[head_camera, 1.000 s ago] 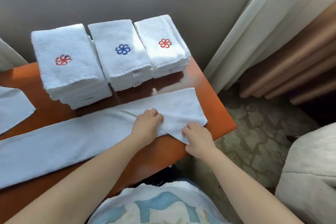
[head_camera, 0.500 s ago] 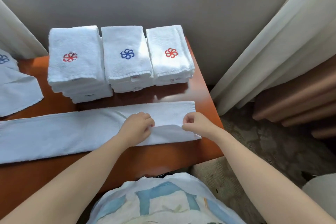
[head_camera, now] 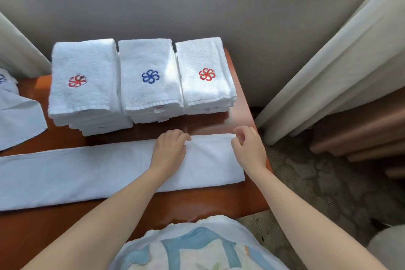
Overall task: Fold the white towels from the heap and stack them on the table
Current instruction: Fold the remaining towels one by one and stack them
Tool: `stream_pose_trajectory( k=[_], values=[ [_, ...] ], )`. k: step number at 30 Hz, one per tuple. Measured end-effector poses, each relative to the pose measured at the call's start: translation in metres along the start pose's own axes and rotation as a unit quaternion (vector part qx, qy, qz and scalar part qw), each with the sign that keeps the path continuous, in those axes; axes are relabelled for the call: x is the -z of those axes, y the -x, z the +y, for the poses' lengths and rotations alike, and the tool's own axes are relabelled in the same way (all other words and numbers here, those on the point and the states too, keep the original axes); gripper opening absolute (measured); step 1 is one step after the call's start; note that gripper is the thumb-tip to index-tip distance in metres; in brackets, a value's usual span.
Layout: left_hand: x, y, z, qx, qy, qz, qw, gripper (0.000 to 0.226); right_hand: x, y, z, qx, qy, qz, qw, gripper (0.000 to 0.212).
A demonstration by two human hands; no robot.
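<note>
A long white towel [head_camera: 87, 173], folded into a narrow strip, lies across the orange table [head_camera: 197, 204]. My left hand [head_camera: 169, 149] rests on its right part, fingers curled at the far edge. At the strip's far right corner my right hand [head_camera: 248, 149] pinches the cloth between thumb and fingers. Behind the strip stand three stacks of folded towels: the left stack [head_camera: 83, 85] with a red flower logo, the middle stack [head_camera: 150, 79] with a blue one, and the right stack [head_camera: 206, 72] with a red one. Unfolded towels [head_camera: 17, 116] lie at the left edge.
A grey wall [head_camera: 197, 6] runs behind the table. Curtains [head_camera: 328, 68] hang at the right, above patterned carpet [head_camera: 328, 182]. Wooden slats [head_camera: 361, 129] are at the far right. The table's right edge ends just beyond my right hand.
Both hands carried the near flap of the towel's right end up to the far edge, so the strip now lies evenly folded. My view shifted slightly.
</note>
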State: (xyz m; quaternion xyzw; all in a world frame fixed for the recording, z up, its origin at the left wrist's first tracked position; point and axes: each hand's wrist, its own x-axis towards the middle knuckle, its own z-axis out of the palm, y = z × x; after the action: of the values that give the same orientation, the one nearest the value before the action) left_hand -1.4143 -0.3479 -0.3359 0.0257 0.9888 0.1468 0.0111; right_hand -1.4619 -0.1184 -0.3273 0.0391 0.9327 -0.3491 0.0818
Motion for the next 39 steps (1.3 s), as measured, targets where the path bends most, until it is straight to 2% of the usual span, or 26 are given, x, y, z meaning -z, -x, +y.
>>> stream_pose_trajectory(
  k=[2, 6, 11, 16, 20, 23, 27, 30, 33, 39],
  values=[
    [-0.003, 0.012, -0.002, -0.032, 0.012, 0.011, 0.999, 0.023, -0.007, 0.01, -0.005, 0.083, 0.002, -0.004, 0.997, 0.021],
    [-0.012, 0.041, -0.006, -0.047, 0.003, 0.006, 0.999, 0.028, -0.038, 0.031, -0.016, 0.194, 0.079, -0.158, 0.965, 0.032],
    [-0.03, 0.069, -0.024, 0.068, -0.077, -0.145, 0.984, 0.061, -0.066, 0.053, -0.006, 0.243, 0.235, -0.237, 0.911, 0.059],
    [-0.031, 0.091, -0.047, 0.178, -0.091, -0.174, 0.964, 0.065, -0.066, 0.051, 0.0, 0.238, 0.333, -0.27, 0.872, 0.062],
    [-0.023, 0.108, -0.071, 0.212, -0.08, -0.182, 0.957, 0.067, -0.068, 0.055, -0.01, 0.206, 0.338, -0.27, 0.878, 0.066],
    [-0.015, 0.12, -0.088, 0.217, -0.077, -0.19, 0.954, 0.066, -0.074, 0.059, -0.029, 0.157, 0.316, -0.243, 0.904, 0.07],
    [-0.006, 0.129, -0.111, 0.178, -0.067, -0.182, 0.965, 0.063, -0.092, 0.065, -0.069, 0.103, 0.305, -0.197, 0.926, 0.06],
    [0.004, 0.136, -0.132, 0.148, -0.043, -0.174, 0.973, 0.062, -0.114, 0.077, -0.101, 0.151, 0.269, -0.21, 0.928, 0.064],
    [0.017, 0.149, -0.164, 0.156, -0.031, -0.163, 0.974, 0.062, -0.146, 0.094, -0.14, 0.198, 0.227, -0.232, 0.925, 0.07],
    [0.053, 0.192, -0.257, 0.166, -0.054, -0.191, 0.966, 0.061, -0.221, 0.132, -0.216, 0.229, 0.213, -0.265, 0.912, 0.073]
  ],
)
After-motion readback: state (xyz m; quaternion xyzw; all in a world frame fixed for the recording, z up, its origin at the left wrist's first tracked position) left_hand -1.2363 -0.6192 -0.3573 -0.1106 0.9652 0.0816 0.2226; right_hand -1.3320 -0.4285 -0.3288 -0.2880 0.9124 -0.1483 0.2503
